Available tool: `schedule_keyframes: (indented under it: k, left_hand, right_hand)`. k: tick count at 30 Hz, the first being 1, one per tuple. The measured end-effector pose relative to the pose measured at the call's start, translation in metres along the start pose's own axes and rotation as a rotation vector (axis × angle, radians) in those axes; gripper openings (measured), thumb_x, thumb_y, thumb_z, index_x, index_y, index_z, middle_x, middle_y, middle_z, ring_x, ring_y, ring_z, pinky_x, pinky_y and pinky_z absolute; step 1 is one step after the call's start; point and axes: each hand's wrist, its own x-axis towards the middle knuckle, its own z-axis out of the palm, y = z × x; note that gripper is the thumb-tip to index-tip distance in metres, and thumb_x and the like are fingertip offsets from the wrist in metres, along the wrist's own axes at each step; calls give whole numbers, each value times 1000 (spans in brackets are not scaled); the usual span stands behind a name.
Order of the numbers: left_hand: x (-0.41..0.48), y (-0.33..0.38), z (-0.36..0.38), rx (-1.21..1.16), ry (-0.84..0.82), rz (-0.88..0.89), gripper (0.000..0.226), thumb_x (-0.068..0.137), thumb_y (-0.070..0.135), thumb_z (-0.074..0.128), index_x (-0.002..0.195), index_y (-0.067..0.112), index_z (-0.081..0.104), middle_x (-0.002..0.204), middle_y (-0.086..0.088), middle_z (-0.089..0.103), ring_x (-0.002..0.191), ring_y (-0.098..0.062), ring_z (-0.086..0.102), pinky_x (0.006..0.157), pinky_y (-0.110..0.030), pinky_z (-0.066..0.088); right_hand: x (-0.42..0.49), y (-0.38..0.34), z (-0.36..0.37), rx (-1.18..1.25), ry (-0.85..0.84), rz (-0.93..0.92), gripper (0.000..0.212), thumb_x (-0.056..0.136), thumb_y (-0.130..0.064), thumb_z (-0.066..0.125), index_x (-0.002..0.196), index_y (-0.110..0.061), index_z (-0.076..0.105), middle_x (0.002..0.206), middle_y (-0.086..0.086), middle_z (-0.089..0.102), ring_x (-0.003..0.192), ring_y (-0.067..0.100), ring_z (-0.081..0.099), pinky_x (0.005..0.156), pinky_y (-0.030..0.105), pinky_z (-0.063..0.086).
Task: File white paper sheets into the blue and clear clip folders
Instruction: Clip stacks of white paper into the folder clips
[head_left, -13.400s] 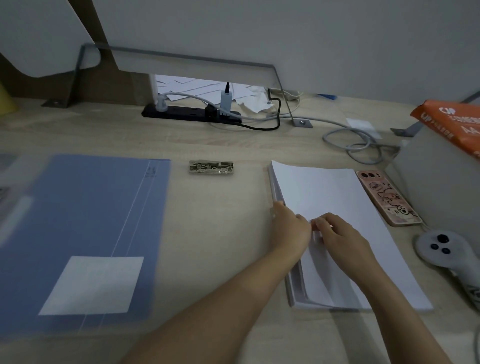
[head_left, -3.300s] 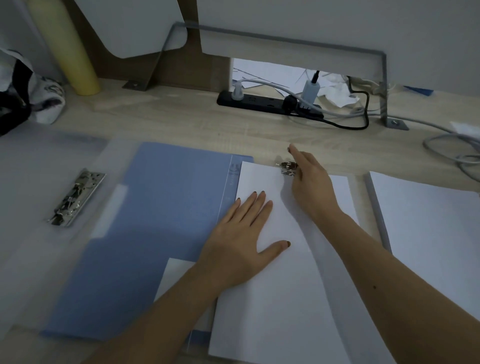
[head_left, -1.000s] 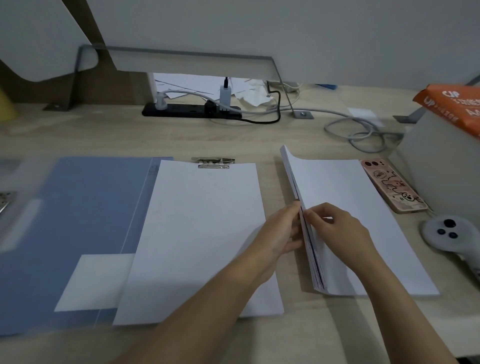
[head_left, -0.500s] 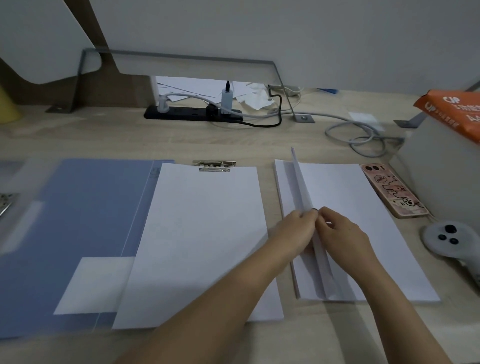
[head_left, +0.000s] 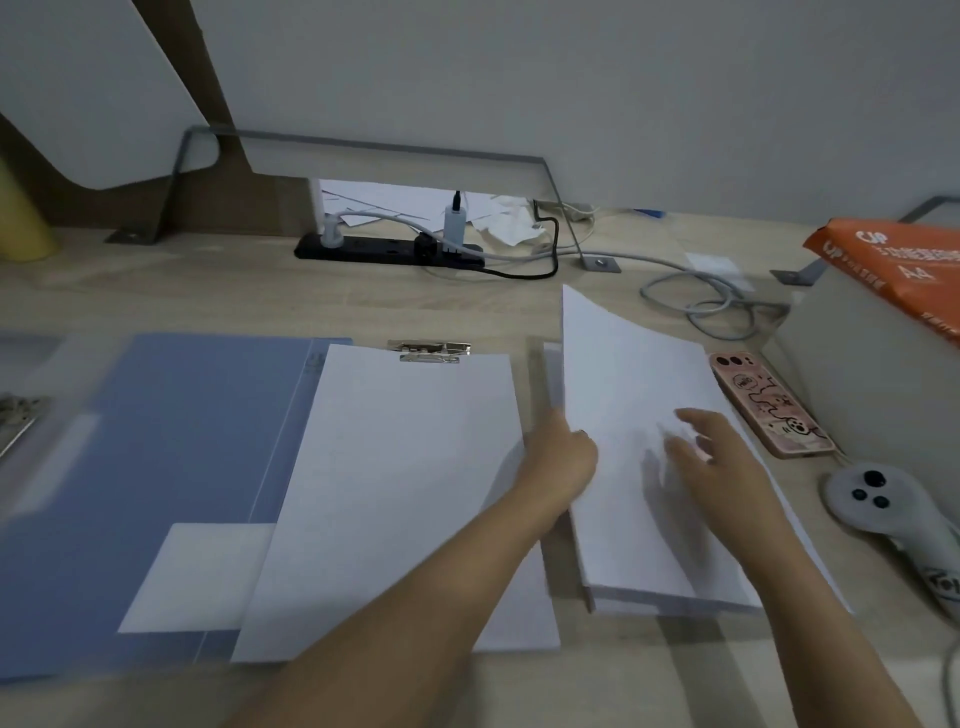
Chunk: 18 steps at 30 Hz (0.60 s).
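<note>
The blue folder (head_left: 171, 441) lies open on the desk at the left. White sheets (head_left: 405, 483) rest on its right half, their top edge under a metal clip (head_left: 429, 351). The clear folder (head_left: 36, 364) shows at the far left edge with its own clip (head_left: 15, 418). A paper stack (head_left: 670, 577) lies to the right. My left hand (head_left: 561, 460) grips the left edge of the top sheet (head_left: 613, 374), whose far corner curls up off the stack. My right hand (head_left: 719, 467) hovers over that sheet, fingers spread and blurred, holding nothing.
A pink phone (head_left: 769, 402) and a white controller (head_left: 878, 501) lie right of the stack. An orange paper ream (head_left: 898, 265) sits on a grey box at the right. A black power strip (head_left: 389, 254) and coiled cables (head_left: 706, 301) run along the back.
The top sheet has swung from standing on edge to lying raised over the stack. My right hand has released the pinch and spread open; my left hand still holds the edge.
</note>
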Motion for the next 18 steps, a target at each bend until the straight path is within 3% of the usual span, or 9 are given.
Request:
schedule_keyframes:
  k: [2,4,7,10,12,14,16,18]
  left_hand:
    - [-11,1,-29,-78,27,71,36,94,11,35,127,12,48,125,-9,58,106,-25,57,77,-27,43]
    - [-26,-1,-65,-121,49,139,34,96,12,37,126,16,52,125,-4,60,112,-22,57,93,-31,45]
    - [-47,-12,-120,-124,105,195,33,97,16,39,126,24,52,124,4,60,114,-15,57,102,-34,43]
    - [-66,-31,-170,-164,199,203,27,98,17,39,108,34,55,109,13,63,104,-8,59,93,-29,46]
    - [-79,-45,-202,-181,278,186,27,97,16,40,95,37,57,102,14,64,96,-5,61,85,-26,48]
    - [-92,-61,-231,-179,351,156,24,97,14,41,99,32,57,106,10,64,98,-10,61,89,-29,48]
    - [-103,-79,-258,-188,391,125,24,97,13,42,109,29,55,112,6,62,104,-14,60,95,-32,46]
    - [-114,-95,-282,-213,419,86,23,97,12,43,101,29,58,112,2,62,96,-13,61,89,-30,47]
  right_hand:
    - [4,-2,-10,67,101,10,46,90,-21,53,134,-16,43,141,12,42,125,28,45,100,41,37]
    - [7,-9,-14,158,90,33,51,82,-33,58,131,-21,45,135,10,50,119,31,51,99,47,42]
    - [5,-31,1,465,-138,133,57,82,-44,58,133,-22,46,126,4,60,110,25,59,93,42,45]
    - [-6,-64,44,639,-387,78,61,81,-48,60,133,-17,51,134,-4,55,124,12,50,110,39,32]
    - [-18,-87,75,713,-450,87,49,84,-40,59,126,-15,56,125,-4,63,112,12,61,98,32,44]
    - [-32,-105,102,758,-546,67,31,89,-27,53,117,-16,62,109,0,72,95,17,70,75,30,58]
    - [-47,-122,129,765,-614,41,26,90,-21,52,114,-19,63,104,1,74,92,20,71,73,30,60]
    - [-60,-137,153,738,-636,32,21,90,-19,53,107,-22,65,100,0,75,90,21,71,74,33,59]
